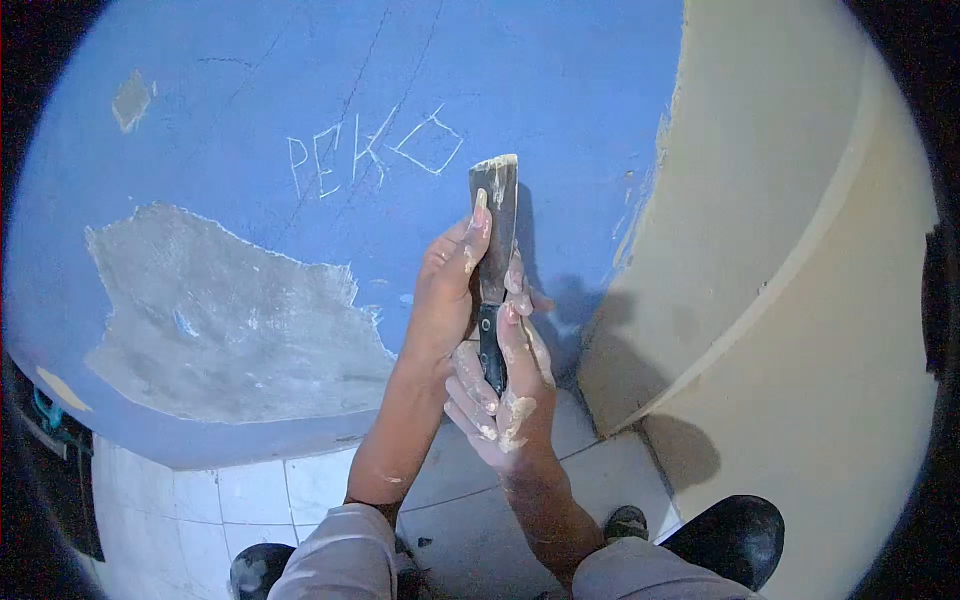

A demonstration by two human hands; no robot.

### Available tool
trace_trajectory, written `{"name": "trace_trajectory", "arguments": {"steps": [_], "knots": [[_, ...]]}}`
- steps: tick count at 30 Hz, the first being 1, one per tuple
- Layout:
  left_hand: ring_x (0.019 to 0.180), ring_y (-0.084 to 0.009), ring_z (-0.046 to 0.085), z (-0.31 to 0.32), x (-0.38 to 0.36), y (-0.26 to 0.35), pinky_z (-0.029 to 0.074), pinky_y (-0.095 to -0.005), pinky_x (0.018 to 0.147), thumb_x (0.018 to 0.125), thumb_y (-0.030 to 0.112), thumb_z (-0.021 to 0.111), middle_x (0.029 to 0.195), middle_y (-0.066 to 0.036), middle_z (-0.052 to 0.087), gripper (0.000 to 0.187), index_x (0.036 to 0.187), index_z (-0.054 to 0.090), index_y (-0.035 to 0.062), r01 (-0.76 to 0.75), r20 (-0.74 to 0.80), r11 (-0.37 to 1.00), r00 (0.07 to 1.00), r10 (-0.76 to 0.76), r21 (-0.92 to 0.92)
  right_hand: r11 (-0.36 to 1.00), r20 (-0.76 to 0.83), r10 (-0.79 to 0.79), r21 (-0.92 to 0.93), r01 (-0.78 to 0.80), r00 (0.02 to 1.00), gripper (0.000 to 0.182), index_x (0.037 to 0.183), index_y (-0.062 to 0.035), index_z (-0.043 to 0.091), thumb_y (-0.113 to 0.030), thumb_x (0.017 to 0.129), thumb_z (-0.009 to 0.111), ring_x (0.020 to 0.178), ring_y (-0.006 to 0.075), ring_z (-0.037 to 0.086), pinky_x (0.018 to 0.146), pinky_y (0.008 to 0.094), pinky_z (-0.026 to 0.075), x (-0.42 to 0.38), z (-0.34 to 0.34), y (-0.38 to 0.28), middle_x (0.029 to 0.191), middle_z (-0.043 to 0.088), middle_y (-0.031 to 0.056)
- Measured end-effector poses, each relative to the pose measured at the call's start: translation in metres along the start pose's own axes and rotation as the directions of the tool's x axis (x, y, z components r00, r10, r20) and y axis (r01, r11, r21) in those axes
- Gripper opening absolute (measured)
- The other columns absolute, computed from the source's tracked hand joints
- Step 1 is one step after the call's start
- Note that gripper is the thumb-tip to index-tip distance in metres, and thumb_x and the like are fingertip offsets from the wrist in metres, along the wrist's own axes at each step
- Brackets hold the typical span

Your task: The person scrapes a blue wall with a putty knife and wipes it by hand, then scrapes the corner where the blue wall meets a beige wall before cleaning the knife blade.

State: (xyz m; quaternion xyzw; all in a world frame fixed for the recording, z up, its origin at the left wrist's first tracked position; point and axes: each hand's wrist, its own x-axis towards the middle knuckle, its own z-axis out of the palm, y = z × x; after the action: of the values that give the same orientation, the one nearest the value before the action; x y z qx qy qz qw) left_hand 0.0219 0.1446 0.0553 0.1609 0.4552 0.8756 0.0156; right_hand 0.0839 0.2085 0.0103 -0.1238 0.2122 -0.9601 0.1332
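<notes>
A putty knife (497, 235) points upward in front of me, its grey metal blade smeared with pale filler along the tip and edge. My right hand (515, 385) is wrapped round the black riveted handle (488, 345), with thumb along it; dried filler coats several of its fingers. Higher up, my left hand (450, 265) pinches the blade, its thumb lying flat on the metal and the other fingers partly hidden behind. Both hands are in front of the blue wall (560, 80), which carries scratched letters (370, 155) to the left of the blade.
A large grey bare patch (230, 320) lies low on the blue wall, and a small one (131, 100) sits at upper left. On the right is a beige wall (800, 330). White floor tiles (250, 495) and dark shoes (735, 540) show below. A dark object (60, 450) stands far left.
</notes>
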Motion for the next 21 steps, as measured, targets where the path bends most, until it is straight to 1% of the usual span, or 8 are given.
{"name": "trace_trajectory", "arguments": {"steps": [3,6,9,12,15,18,21], "knots": [[0.045,-0.012,0.049,-0.005,0.003,-0.002,0.047,-0.0299,0.045,0.098,0.035,0.046,0.056,-0.002,0.046,0.033,0.081,0.049,0.0072,-0.027,0.05,1.0,0.998,0.027,-0.009,1.0,-0.04,0.007,0.027,-0.006,0.999,0.02,0.095,-0.0175,0.045,-0.037,0.101,0.039,0.034,0.0082,0.035,0.03,0.0221,0.027,-0.001,0.004,0.003,0.051,0.037,-0.0017],[0.043,-0.0111,0.046,-0.004,0.004,-0.002,0.048,-0.03,0.045,0.099,0.035,0.045,0.056,-0.002,0.045,0.034,0.08,0.048,0.0071,-0.017,0.051,0.999,0.999,0.019,-0.033,0.999,-0.068,-0.033,-0.007,0.033,0.997,0.019,0.098,-0.0171,0.046,-0.036,0.1,0.041,0.037,0.007,0.037,0.031,0.0213,0.028,-0.001,0.003,0.005,0.053,0.039,-0.0017],[0.041,-0.0102,0.044,-0.007,0.004,0.002,0.047,-0.029,0.042,0.099,0.034,0.045,0.055,-0.001,0.044,0.033,0.08,0.048,0.0073,0.004,0.088,0.998,0.996,0.0,-0.056,0.989,-0.153,-0.042,-0.145,0.02,0.987,0.027,0.091,-0.0177,0.044,-0.039,0.101,0.034,0.031,0.0088,0.03,0.027,0.022,0.023,0.002,0.014,0.004,0.047,0.035,-0.0003],[0.045,-0.0156,0.05,-0.017,0.006,0.005,0.046,-0.0341,0.047,0.098,0.032,0.048,0.058,-0.005,0.051,0.029,0.094,0.054,0.0041,0.055,0.22,0.983,0.975,-0.015,-0.174,0.995,-0.219,-0.046,-0.101,0.024,0.975,0.026,0.09,-0.0178,0.044,-0.038,0.102,0.032,0.03,0.0088,0.029,0.027,0.0226,0.022,0.003,0.02,0.01,0.047,0.034,-0.0003],[0.044,-0.0163,0.049,-0.017,0.003,0.007,0.045,-0.0338,0.047,0.098,0.032,0.049,0.057,-0.005,0.05,0.028,0.095,0.053,0.0043,0.059,0.209,0.979,0.978,-0.017,-0.197,0.989,-0.125,-0.069,-0.137,0.052,0.99,0.024,0.09,-0.0182,0.044,-0.036,0.102,0.032,0.03,0.0089,0.027,0.028,0.0229,0.022,0.002,0.021,0.013,0.046,0.033,-0.0007],[0.044,-0.0161,0.049,-0.024,0.009,0.003,0.046,-0.0335,0.048,0.097,0.033,0.049,0.057,-0.005,0.049,0.028,0.095,0.053,0.0049,0.097,0.264,0.969,0.964,-0.035,-0.228,0.994,-0.103,-0.094,-0.068,0.087,0.99,0.023,0.088,-0.0143,0.044,-0.034,0.1,0.043,0.034,0.0063,0.035,0.03,0.0225,0.026,0.003,0.017,0.016,0.05,0.039,-0.0025],[0.044,-0.0157,0.049,-0.02,0.009,0.002,0.046,-0.0333,0.047,0.097,0.034,0.049,0.057,-0.004,0.049,0.028,0.094,0.053,0.0057,0.108,0.225,0.973,0.972,-0.061,-0.205,0.989,-0.126,-0.123,-0.103,0.11,0.984,0.023,0.087,-0.0148,0.044,-0.034,0.1,0.043,0.034,0.0068,0.036,0.03,0.0226,0.026,0.005,0.013,0.016,0.051,0.04,-0.0024]]}}
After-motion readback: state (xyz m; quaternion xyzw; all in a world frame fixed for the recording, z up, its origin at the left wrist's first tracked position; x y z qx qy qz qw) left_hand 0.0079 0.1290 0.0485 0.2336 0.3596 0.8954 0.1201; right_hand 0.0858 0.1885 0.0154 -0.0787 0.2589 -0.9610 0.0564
